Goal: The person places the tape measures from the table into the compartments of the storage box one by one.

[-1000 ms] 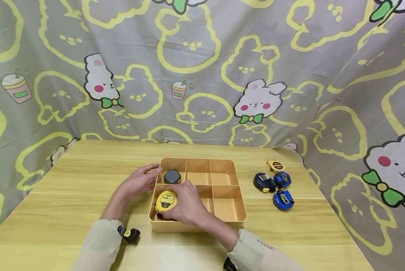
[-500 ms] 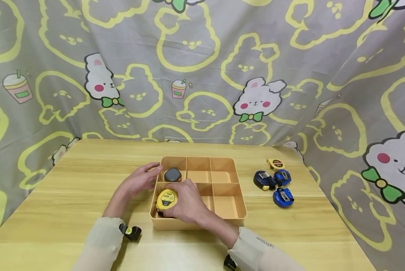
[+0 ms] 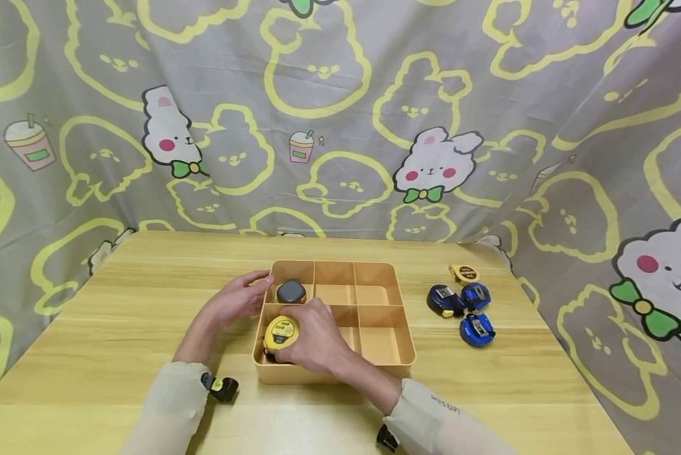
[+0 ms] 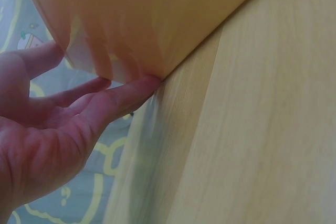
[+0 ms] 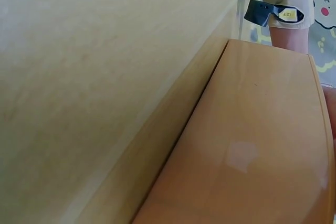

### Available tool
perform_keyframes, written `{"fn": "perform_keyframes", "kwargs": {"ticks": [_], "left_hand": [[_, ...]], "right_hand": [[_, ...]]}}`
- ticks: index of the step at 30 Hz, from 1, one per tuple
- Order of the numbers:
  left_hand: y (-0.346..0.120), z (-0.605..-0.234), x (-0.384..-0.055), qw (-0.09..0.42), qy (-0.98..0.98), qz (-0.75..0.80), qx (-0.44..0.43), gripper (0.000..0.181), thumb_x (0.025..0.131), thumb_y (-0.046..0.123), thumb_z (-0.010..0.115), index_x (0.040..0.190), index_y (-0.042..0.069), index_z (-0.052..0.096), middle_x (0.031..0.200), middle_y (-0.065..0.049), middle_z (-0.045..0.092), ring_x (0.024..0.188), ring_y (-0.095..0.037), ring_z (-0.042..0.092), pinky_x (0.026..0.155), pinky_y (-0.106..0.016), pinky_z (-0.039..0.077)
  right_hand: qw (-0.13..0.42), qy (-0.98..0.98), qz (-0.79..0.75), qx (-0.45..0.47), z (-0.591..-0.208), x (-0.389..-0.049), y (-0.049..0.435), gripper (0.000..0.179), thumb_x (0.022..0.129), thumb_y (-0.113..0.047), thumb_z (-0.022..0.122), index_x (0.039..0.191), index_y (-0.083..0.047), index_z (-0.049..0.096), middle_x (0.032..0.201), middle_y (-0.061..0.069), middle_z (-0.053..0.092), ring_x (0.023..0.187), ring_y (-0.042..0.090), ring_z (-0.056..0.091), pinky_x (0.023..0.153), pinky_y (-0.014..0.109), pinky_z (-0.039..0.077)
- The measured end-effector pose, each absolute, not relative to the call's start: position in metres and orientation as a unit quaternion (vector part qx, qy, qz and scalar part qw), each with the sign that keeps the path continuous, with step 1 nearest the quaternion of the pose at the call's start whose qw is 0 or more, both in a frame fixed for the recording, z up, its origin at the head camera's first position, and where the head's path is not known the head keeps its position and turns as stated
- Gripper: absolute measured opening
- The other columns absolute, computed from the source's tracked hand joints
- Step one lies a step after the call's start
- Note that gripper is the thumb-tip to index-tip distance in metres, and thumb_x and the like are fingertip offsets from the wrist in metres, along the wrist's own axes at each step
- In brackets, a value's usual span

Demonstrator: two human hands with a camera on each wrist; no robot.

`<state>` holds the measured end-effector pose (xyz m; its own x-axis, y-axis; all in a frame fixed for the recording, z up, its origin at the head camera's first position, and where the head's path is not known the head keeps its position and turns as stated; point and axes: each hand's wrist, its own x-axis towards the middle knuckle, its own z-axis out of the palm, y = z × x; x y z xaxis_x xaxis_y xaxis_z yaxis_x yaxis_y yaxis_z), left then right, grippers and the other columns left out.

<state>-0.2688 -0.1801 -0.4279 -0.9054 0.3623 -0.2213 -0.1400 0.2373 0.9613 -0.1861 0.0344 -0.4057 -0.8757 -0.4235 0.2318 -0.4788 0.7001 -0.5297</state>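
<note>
My right hand (image 3: 317,338) grips a yellow tape measure (image 3: 281,331) between thumb and fingers, inside the front left compartment of an orange divided box (image 3: 294,375). The tape measure's lower part is hidden by the box wall and the hand. At the box's left side is my left hand (image 3: 239,301); in the left wrist view its fingertips (image 4: 149,83) touch the outer wall, fairly straight, with the thumb at the rim. A dark grey rounded case (image 3: 291,291) with an orange edge lies in the back left compartment. The right wrist view shows mostly the box's outer wall (image 5: 257,119).
To the right of the box, several tape measures lie grouped on the wooden table (image 3: 522,392): a yellow one (image 3: 463,273), a dark navy one (image 3: 445,299) and bright blue ones, including one nearest the front (image 3: 477,330). A patterned curtain (image 3: 340,126) hangs behind the table.
The scene sits slightly higher in the head view. Both hands and the yellow tape measure keep nearly the same places relative to the box.
</note>
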Motion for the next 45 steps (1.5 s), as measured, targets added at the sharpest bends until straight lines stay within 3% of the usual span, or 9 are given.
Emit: {"fn": "perform_keyframes", "kwargs": {"ticks": [14, 25, 45], "left_hand": [[-0.1785, -0.4254, -0.2676, 0.207, 0.757, 0.616, 0.076, 0.074, 0.107, 0.045, 0.048, 0.161, 0.003, 0.02, 0.165, -0.025, 0.026, 0.149, -0.049, 0.025, 0.116, -0.064, 0.034], [-0.1772, -0.4248, -0.2685, 0.208, 0.757, 0.616, 0.073, 0.075, 0.106, 0.046, 0.048, 0.161, 0.003, 0.02, 0.165, -0.024, 0.026, 0.15, -0.049, 0.025, 0.117, -0.063, 0.033], [-0.1779, -0.4247, -0.269, 0.21, 0.752, 0.621, 0.073, 0.076, 0.107, 0.045, 0.049, 0.161, 0.002, 0.018, 0.165, -0.025, 0.026, 0.15, -0.05, 0.024, 0.117, -0.064, 0.032]], "right_hand": [[0.043, -0.924, 0.291, 0.245, -0.4045, -0.1839, 0.0344, 0.059, 0.062, -0.028, 0.093, 0.116, -0.015, 0.074, 0.1, -0.007, 0.072, 0.095, 0.011, 0.049, 0.087, 0.026, 0.038], [0.053, -0.921, 0.283, 0.262, -0.4054, -0.1866, 0.0353, 0.051, 0.062, -0.027, 0.092, 0.109, -0.016, 0.075, 0.094, -0.009, 0.072, 0.094, 0.012, 0.05, 0.088, 0.028, 0.039], [0.066, -0.925, 0.254, 0.275, -0.4069, -0.1865, 0.0346, 0.049, 0.062, -0.029, 0.093, 0.107, -0.017, 0.076, 0.106, -0.009, 0.076, 0.097, 0.014, 0.054, 0.092, 0.033, 0.04]]}}
